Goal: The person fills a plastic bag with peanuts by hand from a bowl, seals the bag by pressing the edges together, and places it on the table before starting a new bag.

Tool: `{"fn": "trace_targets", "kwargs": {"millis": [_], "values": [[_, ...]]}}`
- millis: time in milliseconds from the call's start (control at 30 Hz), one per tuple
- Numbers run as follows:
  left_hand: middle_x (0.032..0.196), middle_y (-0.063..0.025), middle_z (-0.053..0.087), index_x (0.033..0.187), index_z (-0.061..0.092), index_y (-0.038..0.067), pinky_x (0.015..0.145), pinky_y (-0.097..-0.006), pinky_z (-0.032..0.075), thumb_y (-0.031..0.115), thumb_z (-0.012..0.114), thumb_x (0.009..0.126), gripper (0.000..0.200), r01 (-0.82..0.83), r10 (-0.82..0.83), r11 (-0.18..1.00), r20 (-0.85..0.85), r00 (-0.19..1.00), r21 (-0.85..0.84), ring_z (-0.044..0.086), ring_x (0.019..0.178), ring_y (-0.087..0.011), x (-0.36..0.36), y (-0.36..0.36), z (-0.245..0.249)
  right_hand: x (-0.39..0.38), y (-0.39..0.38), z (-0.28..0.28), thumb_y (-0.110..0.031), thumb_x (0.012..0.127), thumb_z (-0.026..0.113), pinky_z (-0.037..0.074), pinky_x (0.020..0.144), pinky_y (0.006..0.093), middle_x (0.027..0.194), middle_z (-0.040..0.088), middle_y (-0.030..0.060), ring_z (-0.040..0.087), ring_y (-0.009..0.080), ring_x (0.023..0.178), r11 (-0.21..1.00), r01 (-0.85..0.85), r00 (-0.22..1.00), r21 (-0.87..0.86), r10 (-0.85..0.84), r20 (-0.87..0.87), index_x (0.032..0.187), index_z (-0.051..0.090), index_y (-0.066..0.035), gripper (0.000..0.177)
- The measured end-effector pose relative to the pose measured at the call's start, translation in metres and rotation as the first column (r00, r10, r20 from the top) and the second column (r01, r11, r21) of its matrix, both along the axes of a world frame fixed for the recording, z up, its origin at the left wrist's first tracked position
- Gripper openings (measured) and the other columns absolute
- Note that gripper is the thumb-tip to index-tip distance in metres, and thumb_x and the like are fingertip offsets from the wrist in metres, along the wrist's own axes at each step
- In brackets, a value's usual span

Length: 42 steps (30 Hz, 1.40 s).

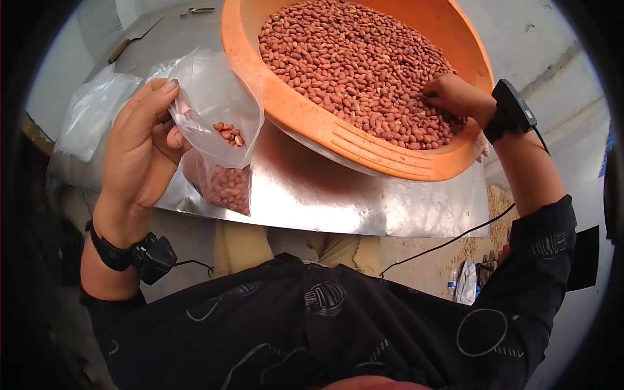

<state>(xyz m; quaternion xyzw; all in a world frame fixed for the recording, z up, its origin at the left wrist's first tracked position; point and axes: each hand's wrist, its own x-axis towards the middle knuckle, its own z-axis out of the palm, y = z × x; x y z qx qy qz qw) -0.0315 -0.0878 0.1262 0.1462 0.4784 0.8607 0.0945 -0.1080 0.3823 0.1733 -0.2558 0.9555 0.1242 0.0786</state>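
My left hand (146, 130) pinches the rim of a clear plastic bag (218, 140) between thumb and fingers, keeping its mouth spread. Reddish peanuts (227, 188) fill the bottom of this bag, which rests on the metal table near its front edge. A large orange basin (364, 146), tilted toward me, holds a big heap of the same peanuts (351, 65). At the basin's right side my right hand (452, 97) is curled in among the peanuts, fingers closed on some. Its fingertips are partly hidden by the hand and the heap.
Flat plastic bags (97, 114) lie on the metal table (312, 201) at the left. Behind them are a knife (133, 40) and a small metal tool (197, 11). A cable (448, 247) hangs from my right wrist. Peanuts and a bottle (452, 281) are on the floor.
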Motion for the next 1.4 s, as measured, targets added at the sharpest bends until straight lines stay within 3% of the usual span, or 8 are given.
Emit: {"fn": "trace_targets", "kwargs": {"millis": [233, 300, 433, 700, 1100, 1200, 1267, 1400], "values": [[0.076, -0.0007, 0.057, 0.086, 0.056, 0.003, 0.054, -0.0162, 0.042, 0.015, 0.052, 0.091, 0.013, 0.034, -0.034, 0.999, -0.031, 0.999, 0.016, 0.049, 0.057, -0.0037, -0.003, -0.007, -0.002, -0.002, -0.070, 0.029, -0.017, 0.088, 0.060, 0.043, 0.055, 0.0246, 0.063, 0.051, -0.0003, 0.049, 0.0085, 0.059, 0.906, 0.157, 0.986, -0.393, -0.169, 0.002, 0.086, 0.060, 0.000, 0.017], [0.075, -0.0004, 0.057, 0.086, 0.057, 0.004, 0.054, -0.0160, 0.043, 0.015, 0.053, 0.091, 0.013, 0.022, -0.022, 1.000, -0.035, 0.999, -0.003, 0.049, 0.057, -0.0036, 0.000, -0.006, -0.001, -0.001, -0.113, 0.047, -0.022, 0.089, 0.059, 0.040, 0.048, 0.0208, 0.062, 0.049, -0.0048, 0.045, 0.0045, 0.053, 0.789, 0.331, 0.938, -0.517, -0.213, 0.274, 0.089, 0.060, -0.004, 0.018], [0.074, -0.0002, 0.057, 0.085, 0.057, 0.005, 0.055, -0.0170, 0.044, 0.015, 0.055, 0.090, 0.012, 0.036, -0.036, 0.999, -0.026, 0.999, 0.013, 0.051, 0.058, -0.0046, -0.001, -0.006, -0.002, 0.006, -0.210, 0.054, -0.023, 0.088, 0.060, 0.044, 0.051, 0.0202, 0.066, 0.053, -0.0024, 0.051, 0.0047, 0.057, 0.610, 0.228, 0.879, -0.759, 0.207, 0.430, 0.092, 0.061, -0.003, 0.020], [0.073, -0.0002, 0.057, 0.083, 0.057, 0.006, 0.059, -0.0212, 0.045, 0.016, 0.057, 0.088, 0.011, -0.045, 0.043, 0.996, 0.019, 0.999, 0.079, 0.054, 0.059, -0.0064, 0.003, 0.002, -0.002, 0.026, -0.323, 0.038, -0.015, 0.086, 0.058, 0.041, 0.047, 0.0222, 0.069, 0.054, 0.0034, 0.050, 0.0103, 0.056, 0.627, 0.324, 0.853, -0.709, 0.130, 0.505, 0.096, 0.060, 0.004, 0.022], [0.074, -0.0003, 0.057, 0.083, 0.056, 0.006, 0.057, -0.0197, 0.043, 0.016, 0.054, 0.090, 0.012, -0.035, 0.036, 0.996, -0.004, 0.999, 0.079, 0.052, 0.059, -0.0061, 0.005, -0.008, -0.008, 0.034, -0.285, 0.053, -0.012, 0.084, 0.058, 0.048, 0.064, 0.0245, 0.079, 0.062, 0.0076, 0.057, 0.0141, 0.070, 0.634, 0.248, 0.856, -0.733, 0.210, 0.472, 0.097, 0.062, 0.002, 0.020], [0.075, -0.0009, 0.057, 0.084, 0.056, 0.006, 0.055, -0.0189, 0.042, 0.015, 0.053, 0.090, 0.012, 0.032, -0.027, 0.993, -0.049, 0.998, 0.114, 0.051, 0.059, -0.0058, 0.004, -0.009, -0.013, -0.002, -0.215, 0.039, -0.023, 0.088, 0.060, 0.050, 0.063, 0.0259, 0.077, 0.060, 0.0027, 0.058, 0.0107, 0.071, 0.756, -0.313, 0.932, -0.575, 0.361, -0.032, 0.097, 0.061, 0.000, 0.024], [0.076, -0.0014, 0.057, 0.085, 0.056, 0.005, 0.054, -0.0187, 0.041, 0.015, 0.052, 0.091, 0.013, 0.029, -0.024, 0.992, -0.047, 0.999, 0.121, 0.049, 0.058, -0.0056, 0.005, -0.006, -0.013, 0.006, -0.192, 0.037, -0.020, 0.087, 0.061, 0.050, 0.078, 0.0318, 0.091, 0.063, 0.0084, 0.061, 0.0192, 0.087, 0.909, -0.136, 0.983, -0.394, 0.175, 0.064, 0.101, 0.060, 0.002, 0.026], [0.076, -0.0023, 0.057, 0.087, 0.055, 0.003, 0.053, -0.0190, 0.041, 0.015, 0.049, 0.092, 0.014, 0.033, -0.028, 0.993, -0.039, 0.999, 0.115, 0.048, 0.058, -0.0059, 0.002, -0.002, -0.014, 0.005, -0.159, 0.000, -0.010, 0.079, 0.059, 0.044, 0.090, 0.0372, 0.111, 0.056, 0.0143, 0.053, 0.0307, 0.105, 0.883, -0.445, 0.893, -0.148, 0.450, -0.005, 0.110, 0.057, -0.001, 0.033]]}}
